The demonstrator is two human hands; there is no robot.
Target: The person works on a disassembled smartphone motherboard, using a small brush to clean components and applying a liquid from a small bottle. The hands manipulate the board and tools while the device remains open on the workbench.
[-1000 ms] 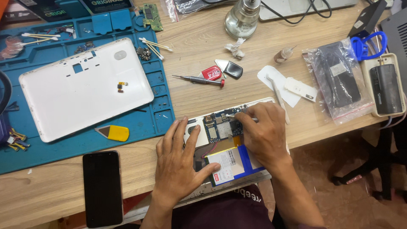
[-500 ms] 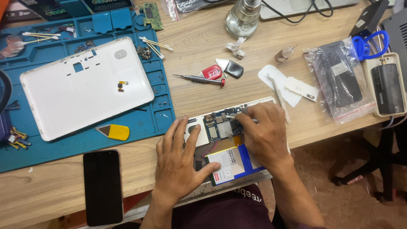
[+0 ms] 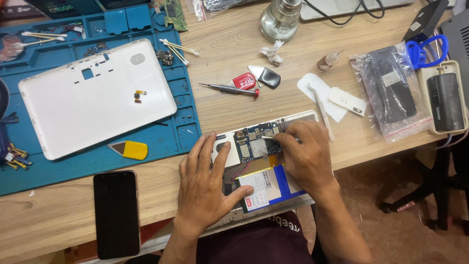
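The left hand lay flat on the opened white tablet with bare circuit board and blue-edged battery, which rested at the near edge of the wooden table. Its fingers were spread and straight, grasping nothing, only pressing the tablet down. The right hand was on the right part of the same tablet. Its fingers were curled together and pinched a thin white cotton swab, whose tip touched the circuit board.

To the left, the blue rubber work mat with small compartments held the white plastic back cover and a yellow plastic pick; a far compartment held some cotton swabs. On the right, a clear plastic bag contained a dark flat device.
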